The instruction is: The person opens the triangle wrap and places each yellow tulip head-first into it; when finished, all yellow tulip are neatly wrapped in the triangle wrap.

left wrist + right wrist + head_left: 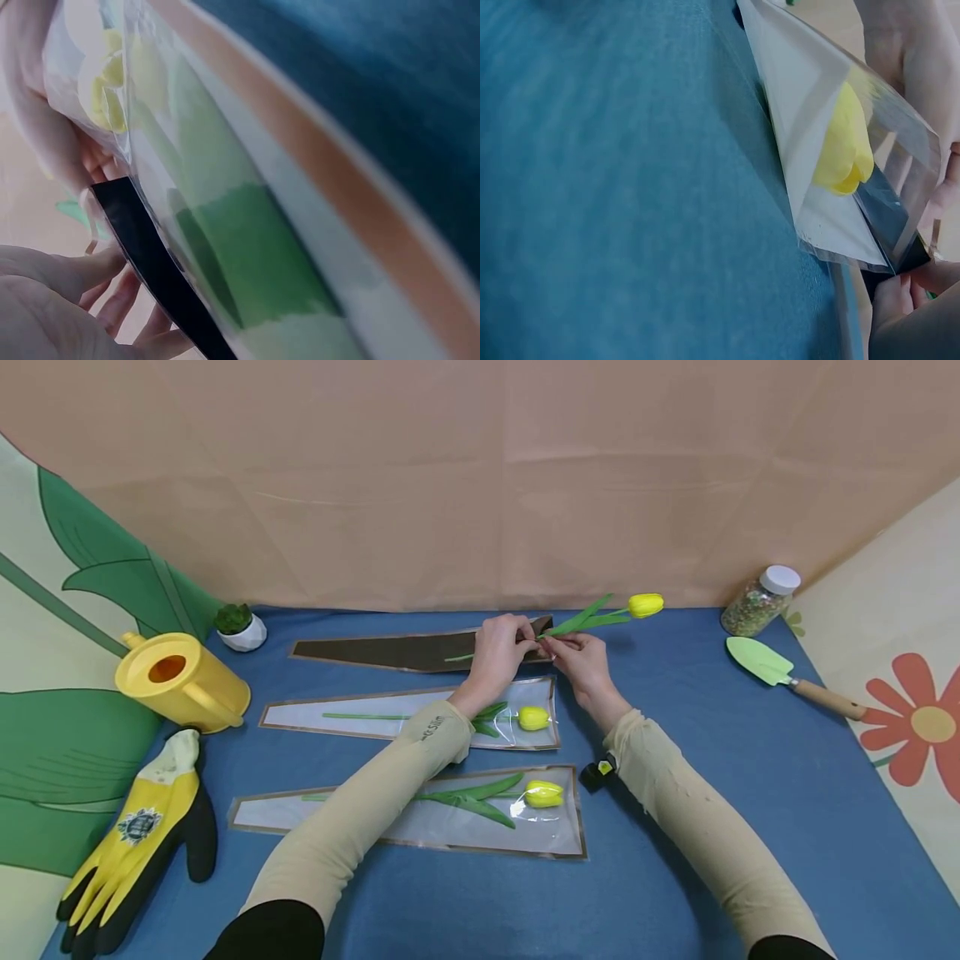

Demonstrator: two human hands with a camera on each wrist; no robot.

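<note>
At the back of the table lies a long, tapered, dark flower sleeve (375, 649) with a tan border. A yellow artificial tulip (646, 605) has its stem inside the sleeve; bloom and leaves stick out past the wide right end. My left hand (493, 656) grips the sleeve near that end, thumb and fingers at its edge in the left wrist view. My right hand (587, 670) pinches the sleeve's mouth at the near corner, fingertips close to the stem. In the right wrist view, the right fingers (904, 304) are on the black edge.
Two white sleeves, a middle one (300, 713) and a nearer one (555, 831), each hold a yellow tulip. A small black object (597, 772) lies by the right forearm. Left: watering can (187, 685), potted plant (240, 628), glove (142, 843). Right: jar (759, 602), trowel (795, 678).
</note>
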